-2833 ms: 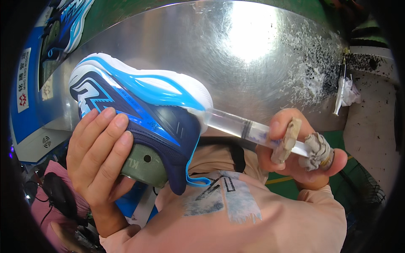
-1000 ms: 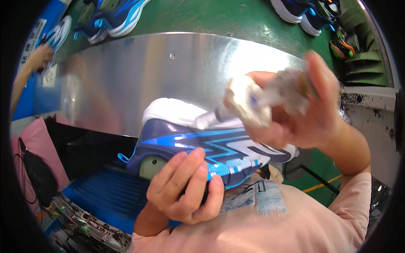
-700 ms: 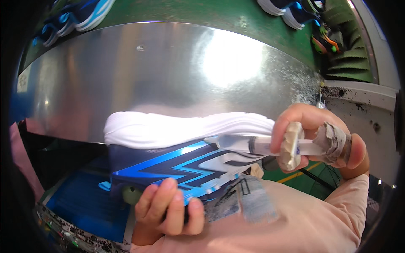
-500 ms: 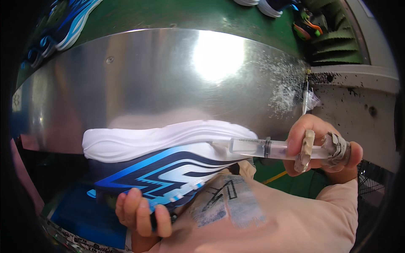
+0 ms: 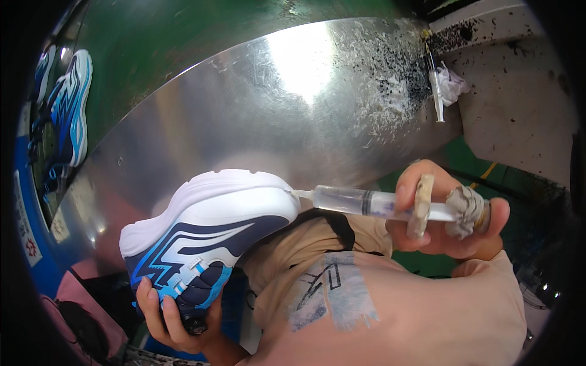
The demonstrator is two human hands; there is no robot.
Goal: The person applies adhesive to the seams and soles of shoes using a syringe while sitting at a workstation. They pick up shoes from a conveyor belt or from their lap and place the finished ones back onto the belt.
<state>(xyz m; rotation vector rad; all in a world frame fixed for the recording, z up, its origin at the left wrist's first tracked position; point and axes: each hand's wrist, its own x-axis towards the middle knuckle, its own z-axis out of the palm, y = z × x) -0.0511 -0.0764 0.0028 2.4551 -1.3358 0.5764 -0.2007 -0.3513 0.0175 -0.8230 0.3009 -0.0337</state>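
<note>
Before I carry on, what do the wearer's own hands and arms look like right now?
The left hand and right hand are bare: no gloves, and no rings or watch visible. The right sleeve is plain, loose and pale peach, matching the shirt. The left sleeve barely shows.

A steel tabletop [image 5: 207, 122] shows a white glare [image 5: 299, 58] (specks [image 5: 390, 91], dark and pale, litter its far right end) and borders a green surface [image 5: 165, 30]. At right is a stained off-white panel [image 5: 510, 113], near green floor [image 5: 461, 155] with a yellow line [image 5: 486, 173]; at left, a blue panel [image 5: 36, 210].
</note>
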